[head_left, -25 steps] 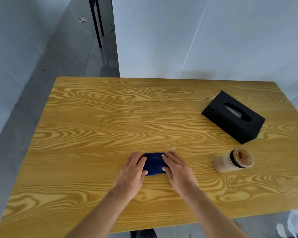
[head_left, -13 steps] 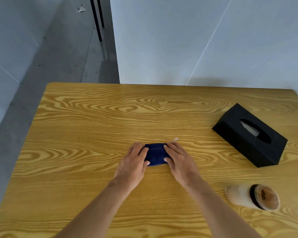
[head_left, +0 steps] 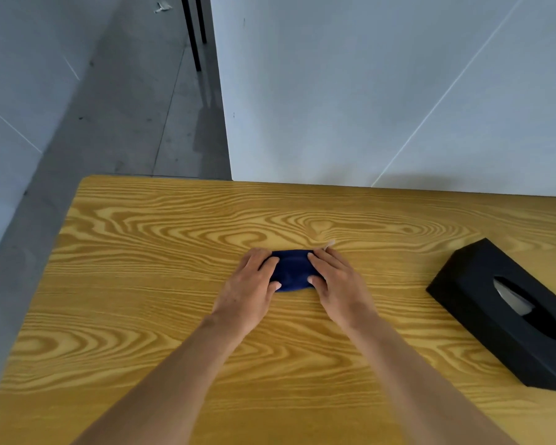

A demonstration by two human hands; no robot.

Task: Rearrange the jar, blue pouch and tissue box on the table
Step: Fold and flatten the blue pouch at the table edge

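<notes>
A small dark blue pouch (head_left: 292, 269) lies flat near the middle of the wooden table (head_left: 142, 284), a pale tab sticking out at its far right corner. My left hand (head_left: 249, 290) grips its left end and my right hand (head_left: 336, 284) grips its right end, thumbs on the near edge. A black tissue box (head_left: 482, 297) with a white tissue in its slot lies at an angle at the right, apart from my hands. The jar is out of view.
A white wall panel (head_left: 366, 91) stands right behind the table's far edge. Grey floor and two thin black legs (head_left: 195, 30) show at the far left. The table's left edge runs beside the grey floor.
Both hands have pushed the pouch further from me toward the table's middle. My view has tilted up, so the tissue box sits lower right and the jar has left the frame.
</notes>
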